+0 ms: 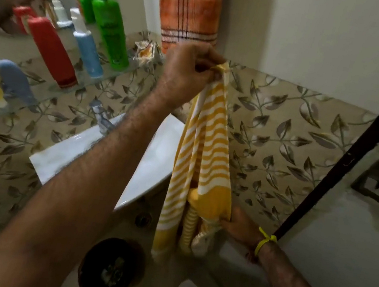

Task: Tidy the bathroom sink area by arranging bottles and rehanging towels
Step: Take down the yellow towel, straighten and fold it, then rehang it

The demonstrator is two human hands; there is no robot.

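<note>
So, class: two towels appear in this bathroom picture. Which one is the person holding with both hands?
The yellow-and-white striped towel: the left hand pinches its top, the right hand grips its bottom. The orange checked towel hangs untouched behind.

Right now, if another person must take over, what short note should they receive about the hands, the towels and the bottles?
Left hand: pinches the top of the yellow striped towel near the wall.
Right hand: holds the towel's lower corner.
Orange checked towel: already hanging on the wall.
Bottles: green bottle, blue bottle and red bottle stand on the glass shelf.
Left: finish hanging the yellow towel; whether it is hooked cannot be told.
</note>
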